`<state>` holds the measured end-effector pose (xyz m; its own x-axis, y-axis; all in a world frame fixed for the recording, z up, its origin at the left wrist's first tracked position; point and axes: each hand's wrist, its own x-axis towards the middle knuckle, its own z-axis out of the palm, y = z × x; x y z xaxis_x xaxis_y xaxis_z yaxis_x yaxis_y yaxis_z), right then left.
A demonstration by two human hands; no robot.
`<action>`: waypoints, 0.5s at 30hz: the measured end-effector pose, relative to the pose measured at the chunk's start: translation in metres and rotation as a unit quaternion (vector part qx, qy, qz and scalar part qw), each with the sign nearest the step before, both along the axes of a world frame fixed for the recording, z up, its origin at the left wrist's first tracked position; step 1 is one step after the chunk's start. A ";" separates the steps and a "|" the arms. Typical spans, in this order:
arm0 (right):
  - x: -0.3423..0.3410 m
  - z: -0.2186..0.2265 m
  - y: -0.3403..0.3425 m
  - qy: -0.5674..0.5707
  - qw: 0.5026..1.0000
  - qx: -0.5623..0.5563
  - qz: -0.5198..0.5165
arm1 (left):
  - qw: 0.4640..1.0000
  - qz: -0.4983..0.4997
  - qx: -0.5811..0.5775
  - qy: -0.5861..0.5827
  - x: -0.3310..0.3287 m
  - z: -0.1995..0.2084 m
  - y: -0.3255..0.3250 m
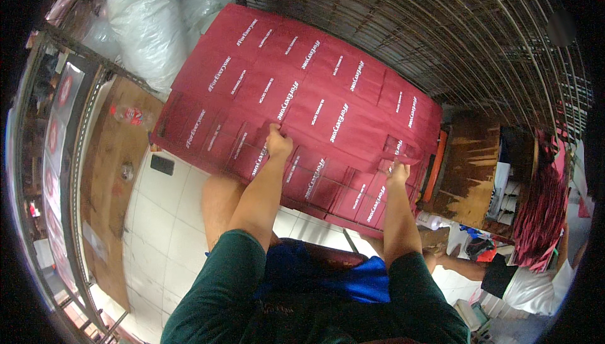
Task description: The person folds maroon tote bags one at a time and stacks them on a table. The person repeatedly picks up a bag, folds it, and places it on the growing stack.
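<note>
Dark red fabric bags (328, 85) with white lettering cover the table in front of me, overlapping in rows. My left hand (278, 143) is closed on the edge of a red bag near the middle, its fingers pinched together. My right hand (398, 172) is closed at the right on the same red material, just below a loop of fabric (409, 152) that stands up a little. The exact spot under my fingertips is hidden on both sides.
A metal wire rack (391, 22) rises behind the table. White plastic sacks (148, 29) stand at the far left, above a wooden board (104, 205). A phone (162, 164) lies below the table's left end. At right, a pile of red bags (535, 205) sits near another person (529, 287).
</note>
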<state>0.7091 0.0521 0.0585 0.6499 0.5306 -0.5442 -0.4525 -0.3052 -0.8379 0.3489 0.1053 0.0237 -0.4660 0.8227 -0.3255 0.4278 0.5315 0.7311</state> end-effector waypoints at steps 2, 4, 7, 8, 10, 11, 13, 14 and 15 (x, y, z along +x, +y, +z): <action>0.001 -0.002 0.000 -0.008 1.000 -0.004 -0.006 | 1.000 -0.002 0.001 -0.004 -0.001 -0.001 0.000; 0.002 -0.003 0.000 -0.012 1.000 -0.007 -0.011 | 1.000 -0.002 0.001 -0.005 -0.001 -0.005 0.000; 0.002 -0.004 0.000 -0.017 1.000 -0.010 -0.017 | 0.998 0.003 0.012 0.056 -0.003 -0.012 0.002; 0.002 -0.007 -0.001 -0.019 0.999 -0.011 -0.024 | 0.999 -0.002 0.013 0.042 -0.002 -0.009 0.002; 0.006 -0.011 -0.006 -0.025 0.999 -0.012 -0.018 | 1.000 -0.010 0.015 0.015 -0.001 -0.002 0.000; 0.008 -0.015 -0.008 -0.028 1.000 -0.011 -0.002 | 1.000 -0.011 0.014 0.023 -0.002 -0.004 0.000; 0.013 -0.023 -0.009 -0.033 0.999 -0.018 0.012 | 0.999 -0.011 0.012 0.038 -0.004 -0.008 0.001; 0.014 -0.025 -0.008 -0.034 0.999 -0.026 0.012 | 0.999 -0.003 0.010 0.035 -0.004 -0.010 0.002; 0.015 -0.028 -0.007 -0.036 0.999 -0.033 0.012 | 0.999 0.005 0.008 0.032 -0.005 -0.011 0.003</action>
